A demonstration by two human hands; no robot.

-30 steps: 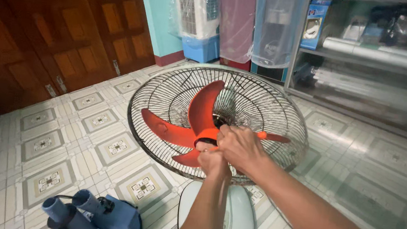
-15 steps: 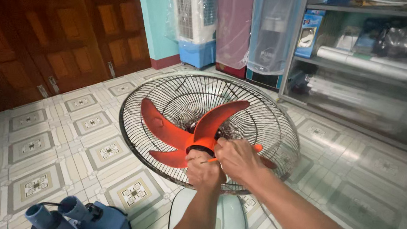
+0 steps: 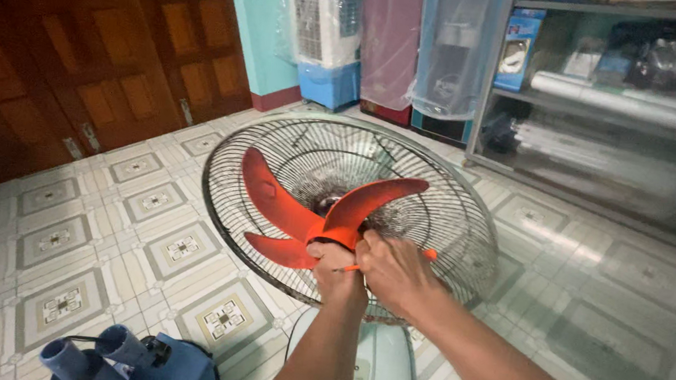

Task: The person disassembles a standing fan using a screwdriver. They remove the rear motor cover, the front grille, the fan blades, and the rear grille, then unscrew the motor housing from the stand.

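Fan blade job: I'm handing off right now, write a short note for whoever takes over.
Left hand grips the hub of the orange fan blade.
Right hand closes beside it on the same hub; what its fingers hold cannot be told.
The blade sits inside the rear wire guard; the front guard is off.
The fan's pale base stands on the tiled floor, a blue blower near it.
Left: blade not yet clear of the guard.

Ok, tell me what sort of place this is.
Probably a home or small shop room used for fan repair: patterned floor tiles, plastic-wrapped appliances along the wall, a glass-fronted cabinet, and both hands, left hand and right hand, on the red fan blade.
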